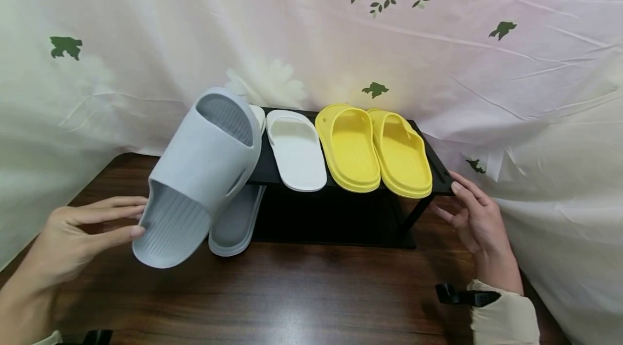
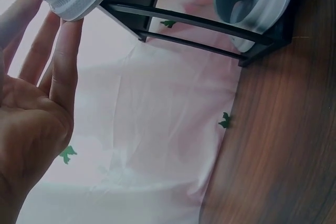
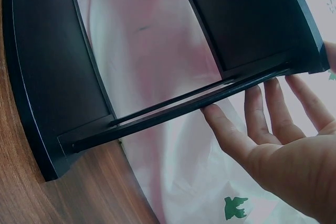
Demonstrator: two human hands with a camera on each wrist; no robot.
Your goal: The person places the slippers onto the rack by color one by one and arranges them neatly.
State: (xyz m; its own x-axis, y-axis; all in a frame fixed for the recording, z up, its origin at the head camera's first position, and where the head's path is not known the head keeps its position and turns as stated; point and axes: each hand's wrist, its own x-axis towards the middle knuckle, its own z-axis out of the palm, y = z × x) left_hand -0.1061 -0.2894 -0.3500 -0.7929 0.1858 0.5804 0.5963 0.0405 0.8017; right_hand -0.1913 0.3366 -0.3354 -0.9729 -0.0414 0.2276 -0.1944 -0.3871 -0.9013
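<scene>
My left hand [image 1: 73, 237] pinches a large grey slide slipper [image 1: 204, 150] at its heel, thumb on top and fingers beneath. The slipper is tilted, its toe high over the left end of a black two-tier shoe rack [image 1: 287, 218]. Another grey slipper [image 1: 236, 223] stands on the lower tier, partly hidden behind it. On the upper tier are a white slipper [image 1: 299, 153], another white slipper [image 1: 258, 117] mostly covered, and two yellow slippers [image 1: 352, 150]. My right hand [image 1: 474, 220] holds the rack's right end, thumb at the top corner, fingertips against the side bars [image 3: 157, 121].
The rack stands on a dark brown wooden table [image 1: 302, 291], close to a pale curtain [image 1: 170, 37] printed with leaves. The curtain also hangs along both sides. A black strap [image 1: 467, 296] circles the right wrist.
</scene>
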